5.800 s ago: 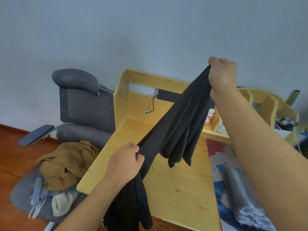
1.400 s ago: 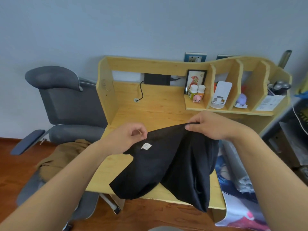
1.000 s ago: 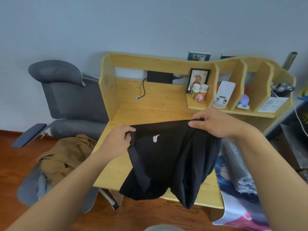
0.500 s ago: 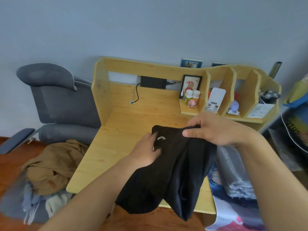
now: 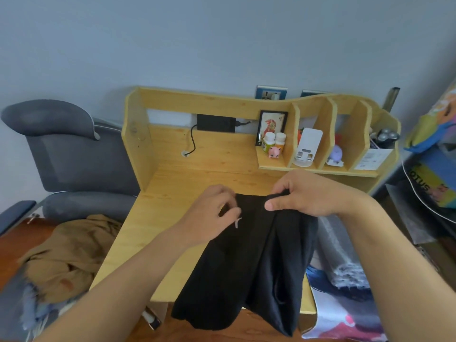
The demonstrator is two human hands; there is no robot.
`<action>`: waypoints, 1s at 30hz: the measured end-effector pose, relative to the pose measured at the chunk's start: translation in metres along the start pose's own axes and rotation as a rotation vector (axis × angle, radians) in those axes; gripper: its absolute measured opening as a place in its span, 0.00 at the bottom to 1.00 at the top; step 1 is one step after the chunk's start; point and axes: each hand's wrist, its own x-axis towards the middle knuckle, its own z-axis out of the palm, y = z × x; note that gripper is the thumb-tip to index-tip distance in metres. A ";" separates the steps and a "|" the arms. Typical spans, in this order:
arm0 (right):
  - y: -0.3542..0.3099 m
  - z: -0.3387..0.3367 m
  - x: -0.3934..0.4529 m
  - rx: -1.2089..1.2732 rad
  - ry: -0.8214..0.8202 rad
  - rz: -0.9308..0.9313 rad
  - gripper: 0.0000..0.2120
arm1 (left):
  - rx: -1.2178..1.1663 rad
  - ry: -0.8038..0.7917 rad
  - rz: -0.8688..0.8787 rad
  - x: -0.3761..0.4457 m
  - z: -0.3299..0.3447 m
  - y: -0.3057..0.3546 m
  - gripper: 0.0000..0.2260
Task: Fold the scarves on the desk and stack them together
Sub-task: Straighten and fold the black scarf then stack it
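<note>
A black scarf (image 5: 246, 262) lies folded over the wooden desk (image 5: 172, 201), its lower part hanging past the desk's front edge. My right hand (image 5: 303, 193) pinches the scarf's top edge at the right. My left hand (image 5: 209, 218) pinches the top left corner, beside a small white label. A grey folded scarf (image 5: 343, 257) lies to the right on a printed mat (image 5: 345, 317). A brown scarf (image 5: 66, 253) and pale blue and cream ones are heaped on the chair seat at the left.
A grey office chair (image 5: 74, 156) stands left of the desk. The desk's back shelf holds a framed picture (image 5: 272, 124), small bottles, a white stand and figurines. A black power strip (image 5: 216, 122) with a cable sits at the back. Boxes and bags crowd the right side.
The scarf came down from the air onto the desk. Over the last second my left hand slid right along the top edge, bringing the scarf's width narrower.
</note>
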 end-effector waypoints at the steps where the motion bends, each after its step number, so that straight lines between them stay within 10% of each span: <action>1: -0.002 0.001 0.002 -0.010 -0.009 -0.009 0.18 | -0.139 0.006 0.016 0.000 -0.002 0.016 0.12; 4: -0.005 0.000 0.004 -0.068 -0.026 -0.037 0.12 | -0.317 -0.079 0.040 0.003 -0.008 0.052 0.28; 19: 0.002 -0.011 -0.013 -0.055 0.119 0.024 0.11 | 0.027 0.160 0.427 -0.031 -0.007 0.018 0.09; 26: -0.010 -0.004 -0.012 -0.045 0.096 -0.038 0.16 | 0.260 0.211 0.166 -0.022 -0.010 0.019 0.17; 30: -0.016 -0.002 -0.012 -0.049 0.084 -0.063 0.15 | 0.153 -0.079 0.154 -0.015 -0.009 0.032 0.24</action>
